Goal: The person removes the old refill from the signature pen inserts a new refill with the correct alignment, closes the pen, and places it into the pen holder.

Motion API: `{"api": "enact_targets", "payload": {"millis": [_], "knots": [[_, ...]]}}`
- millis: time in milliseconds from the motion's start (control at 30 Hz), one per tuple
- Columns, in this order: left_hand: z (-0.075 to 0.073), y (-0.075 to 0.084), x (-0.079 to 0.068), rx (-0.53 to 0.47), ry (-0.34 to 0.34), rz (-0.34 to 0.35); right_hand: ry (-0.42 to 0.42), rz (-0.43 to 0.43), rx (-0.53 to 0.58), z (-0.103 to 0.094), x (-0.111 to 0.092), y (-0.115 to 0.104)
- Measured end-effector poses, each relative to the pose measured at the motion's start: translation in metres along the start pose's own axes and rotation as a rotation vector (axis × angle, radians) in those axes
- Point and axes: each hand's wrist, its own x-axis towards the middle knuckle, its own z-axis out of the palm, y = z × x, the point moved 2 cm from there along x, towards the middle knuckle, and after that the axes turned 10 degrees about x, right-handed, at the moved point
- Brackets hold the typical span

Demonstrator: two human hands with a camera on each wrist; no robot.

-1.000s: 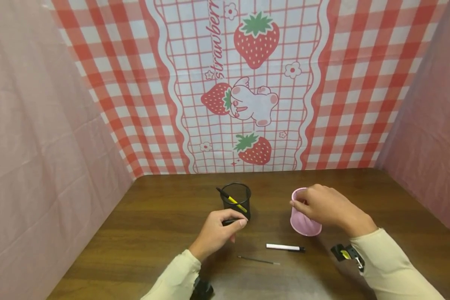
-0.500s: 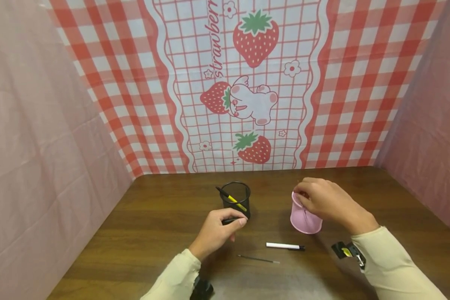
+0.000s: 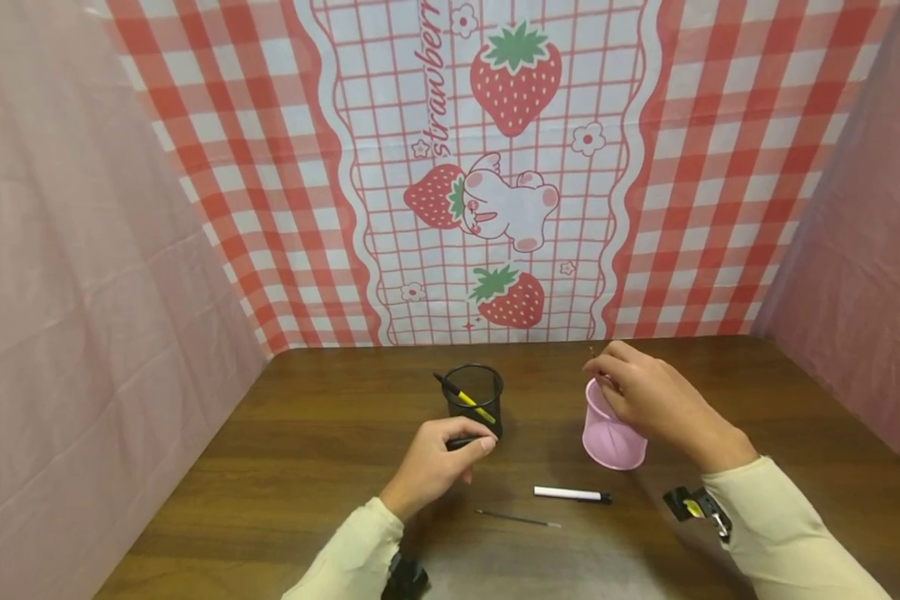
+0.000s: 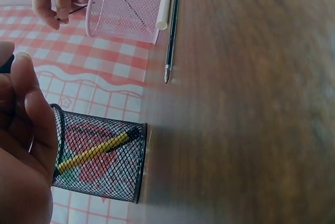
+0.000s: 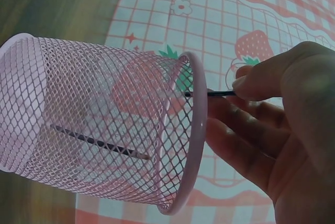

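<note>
My right hand point(image 3: 656, 400) is over the mouth of a pink mesh pen holder point(image 3: 613, 446). Its thumb and fingers pinch a thin dark pen refill point(image 5: 221, 93), whose lower end is just inside the rim. Another thin dark refill point(image 5: 99, 142) leans inside the holder, seen through the mesh. My left hand point(image 3: 438, 458) holds a short black stick-like piece point(image 3: 461, 443) between thumb and fingers, mostly hidden by them. Just behind this hand stands a black mesh pen holder point(image 4: 99, 182) with a yellow-and-black pen point(image 4: 94, 153) leaning in it.
Between the hands, a white pen point(image 3: 570, 493) with a black end lies on the brown wooden table point(image 3: 285, 483). A loose pen refill point(image 3: 517, 518) lies nearer the front. A checked strawberry cloth point(image 3: 510, 167) hangs behind, with pink cloth on both sides.
My right hand has risen from inside the pink pen holder to above its rim, drawing the pinched refill upward. The left hand has stayed in place.
</note>
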Motion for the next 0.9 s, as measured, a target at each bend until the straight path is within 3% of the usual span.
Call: {"api": "enact_targets", "payload": {"millis": [400, 900], "knots": [[0.001, -0.001, 0.001, 0.0, 0.002, -0.005, 0.138, -0.127, -0.001, 0.002, 0.0, -0.003], [0.0, -0.001, 0.001, -0.007, 0.001, -0.011, 0.092, -0.153, -0.007, 0.005, 0.001, -0.013]]}}
